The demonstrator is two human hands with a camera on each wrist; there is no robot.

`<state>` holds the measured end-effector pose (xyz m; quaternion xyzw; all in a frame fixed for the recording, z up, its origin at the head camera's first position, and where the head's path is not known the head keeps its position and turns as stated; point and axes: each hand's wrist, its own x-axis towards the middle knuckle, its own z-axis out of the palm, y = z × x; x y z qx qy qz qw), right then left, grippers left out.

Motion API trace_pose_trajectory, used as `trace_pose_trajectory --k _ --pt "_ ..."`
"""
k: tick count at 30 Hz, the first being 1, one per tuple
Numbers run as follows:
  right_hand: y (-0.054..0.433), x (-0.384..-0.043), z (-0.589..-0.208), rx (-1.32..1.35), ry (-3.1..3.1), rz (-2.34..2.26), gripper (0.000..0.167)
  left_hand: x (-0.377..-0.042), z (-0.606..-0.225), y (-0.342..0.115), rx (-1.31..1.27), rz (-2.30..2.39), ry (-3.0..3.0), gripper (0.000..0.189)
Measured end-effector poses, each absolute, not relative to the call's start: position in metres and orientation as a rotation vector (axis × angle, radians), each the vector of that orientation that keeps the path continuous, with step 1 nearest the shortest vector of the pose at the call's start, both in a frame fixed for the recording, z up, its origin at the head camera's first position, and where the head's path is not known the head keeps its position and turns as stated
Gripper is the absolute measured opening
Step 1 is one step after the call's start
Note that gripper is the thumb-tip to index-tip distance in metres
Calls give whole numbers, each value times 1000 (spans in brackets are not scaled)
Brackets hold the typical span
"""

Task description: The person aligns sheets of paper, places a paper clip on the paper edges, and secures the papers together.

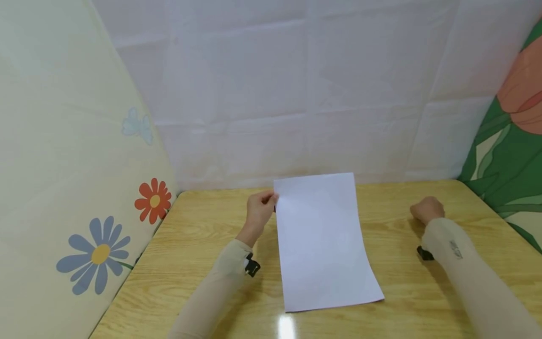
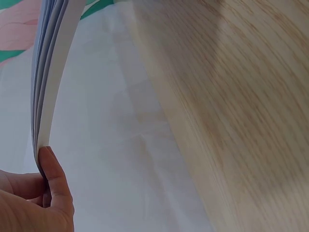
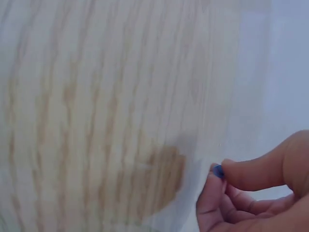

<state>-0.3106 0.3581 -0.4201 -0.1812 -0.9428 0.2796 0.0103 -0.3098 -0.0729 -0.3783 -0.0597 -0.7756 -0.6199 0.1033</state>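
Note:
My left hand [image 1: 259, 212] pinches a stack of white paper sheets [image 1: 322, 240] at its left edge, near the upper corner. The stack is raised upright, and its lower right corner curls outward. In the left wrist view several layered sheets [image 2: 53, 72] show edge-on above the thumb and fingers, with a dark bit at the grip. Away to the right, my right hand [image 1: 427, 209] is held over the table, apart from the paper. Between its thumb and forefinger it pinches a small blue object [image 3: 218, 170], mostly covered by the fingertips; I cannot tell its kind.
The wood-grain table [image 1: 190, 287] meets a creased white cloth backdrop [image 1: 254, 84] at its far edge. A flower-printed cloth [image 1: 51, 165] hangs along the left side, and a green and pink one [image 1: 525, 160] along the right. Black wrist devices [image 1: 252, 267] sit on both sleeves.

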Motion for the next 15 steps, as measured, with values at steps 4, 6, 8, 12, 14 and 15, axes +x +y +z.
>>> trace_pose_trajectory --k 4,6,8,12,14,15 --pt "357 -312 -421 -532 -2839 983 15 -310 -377 -73 -171 -1833 -2285 15" --pt "356 -312 -421 -483 -2781 1001 20 -311 -377 -72 -176 -1829 -2281 15" --pt "352 -312 -420 -434 -2716 995 23 -311 -378 -72 -181 -1824 -2278 15" --pt "343 -312 -417 -366 -2586 933 24 -311 -378 -72 -183 -1818 -2270 16" --pt "338 -314 -414 -374 -2543 947 23 -311 -378 -72 -186 -1808 -2268 16" --pt "337 -315 -412 -381 -2528 964 23 -311 -377 -72 -189 -1804 -2267 16"
